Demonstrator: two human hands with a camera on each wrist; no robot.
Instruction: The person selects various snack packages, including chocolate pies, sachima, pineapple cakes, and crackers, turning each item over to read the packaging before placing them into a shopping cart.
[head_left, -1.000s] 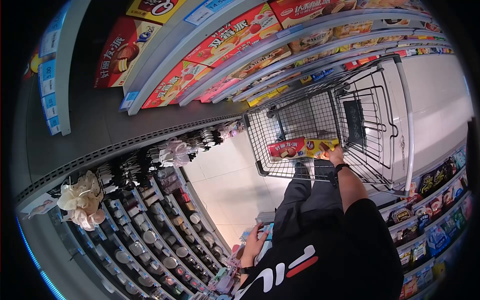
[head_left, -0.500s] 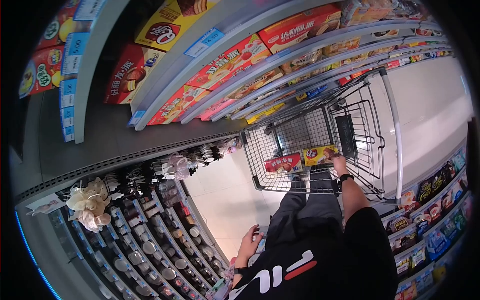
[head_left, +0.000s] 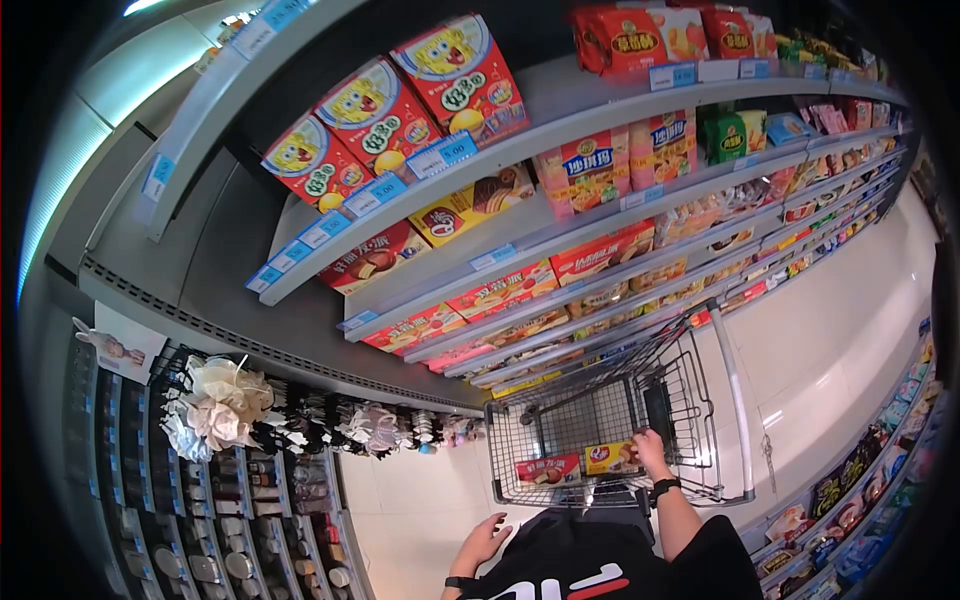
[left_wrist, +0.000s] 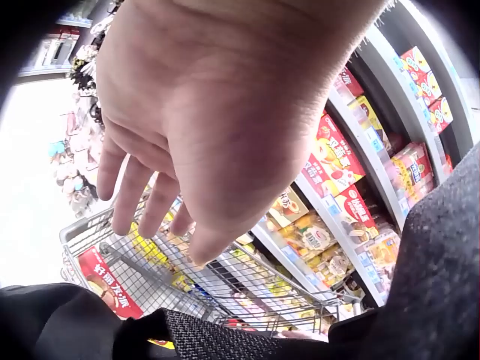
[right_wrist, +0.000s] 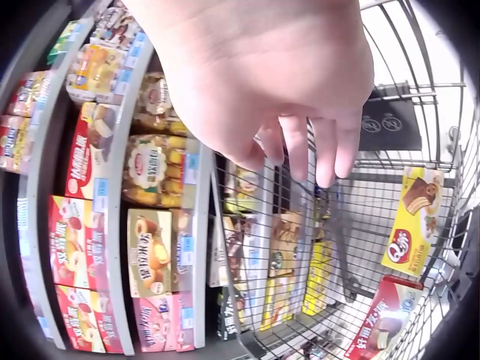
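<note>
A red snack box (head_left: 548, 470) and a yellow snack box (head_left: 611, 458) lie end to end in the wire shopping cart (head_left: 500, 420). Over the cart, by the yellow box's right end in the head view, is my right hand (head_left: 652, 452). The right wrist view shows this hand (right_wrist: 277, 82) with relaxed fingers, nothing in them, and the yellow box (right_wrist: 413, 220) apart from it. My left hand (head_left: 484, 541) hangs beside my body; in the left wrist view its fingers (left_wrist: 133, 196) are loosely extended and hold nothing.
Shelves (head_left: 560, 130) of boxed and bagged snacks run along the far side of the cart. Hair accessories (head_left: 225, 405) hang at the left, above racks of small containers (head_left: 205, 570). More packaged goods (head_left: 850, 500) stand at the right. Pale floor tiles (head_left: 405, 500) lie between.
The head view has swung up toward the shelves, so the cart appears lower. My right hand has come off the yellow box. The left hand remains empty beside my body.
</note>
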